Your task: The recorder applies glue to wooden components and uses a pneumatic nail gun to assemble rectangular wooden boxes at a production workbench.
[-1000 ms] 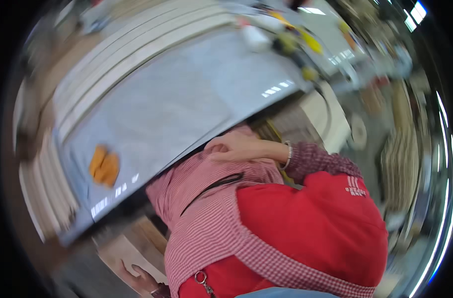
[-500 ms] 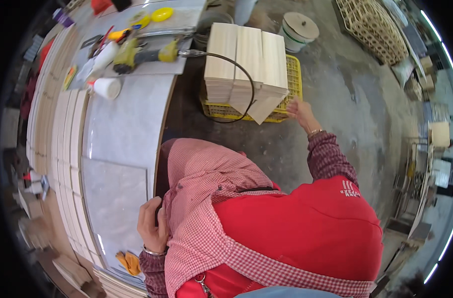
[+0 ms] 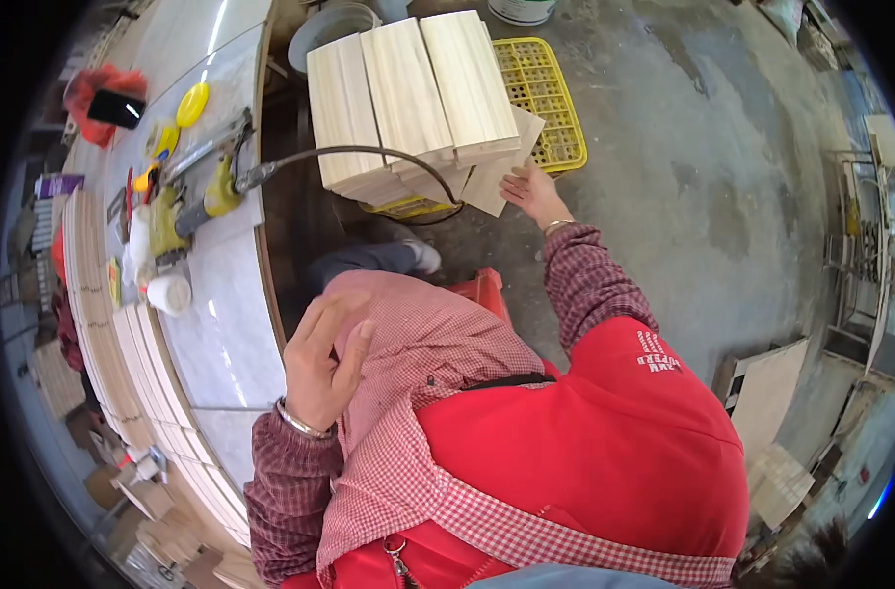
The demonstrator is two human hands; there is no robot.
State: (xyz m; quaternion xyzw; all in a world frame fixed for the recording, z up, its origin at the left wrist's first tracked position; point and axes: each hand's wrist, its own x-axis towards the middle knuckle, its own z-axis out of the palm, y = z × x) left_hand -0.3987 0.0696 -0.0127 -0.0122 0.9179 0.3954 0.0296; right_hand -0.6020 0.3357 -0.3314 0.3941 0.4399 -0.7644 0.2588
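Note:
Pale wooden boards (image 3: 401, 83) are piled in side-by-side stacks on a yellow plastic crate (image 3: 565, 128). A thin wooden board (image 3: 489, 187) juts out at an angle from the near right side of the pile. My right hand (image 3: 536, 194) is at this board's right edge, its fingers bent and closed on it; the thumb side is partly hidden. My left hand (image 3: 322, 361) hovers above my checked apron, beside the table, with thumb and fingers apart and nothing in it.
A yellow-green power tool (image 3: 197, 206) lies on the table (image 3: 222, 324), its dark hose (image 3: 389, 152) looping across the boards. A white bottle (image 3: 170, 294) lies near it. Long wooden strips (image 3: 163, 378) line the table's left side. A red stool (image 3: 487, 294) stands by my legs.
My right hand has moved in from beside the crate to the jutting board's edge. My left hand has risen from the table's edge and opened. The view has turned.

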